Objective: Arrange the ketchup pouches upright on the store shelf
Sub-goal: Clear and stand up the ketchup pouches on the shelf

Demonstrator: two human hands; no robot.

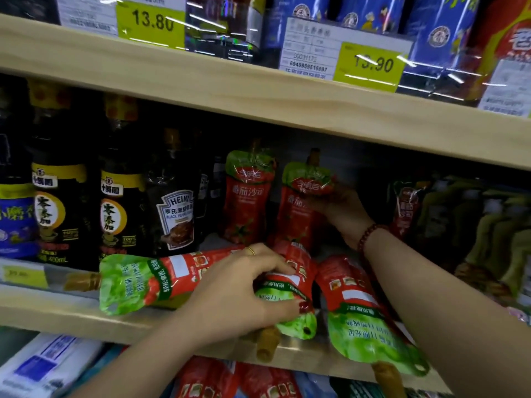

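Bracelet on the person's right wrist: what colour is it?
The bracelet is a string of dark red beads, shown best in the head view.

Above the wooden shelf board (201, 81), white glare streaks shine on the packs (218, 33). Under the board it is dark and shadowy. Everything looks a bit blurry.

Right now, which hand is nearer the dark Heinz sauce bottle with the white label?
Left. The left hand grips a fallen red-and-green ketchup pouch just below-right of the dark Heinz sauce bottle; the right hand holds an upright pouch farther right.
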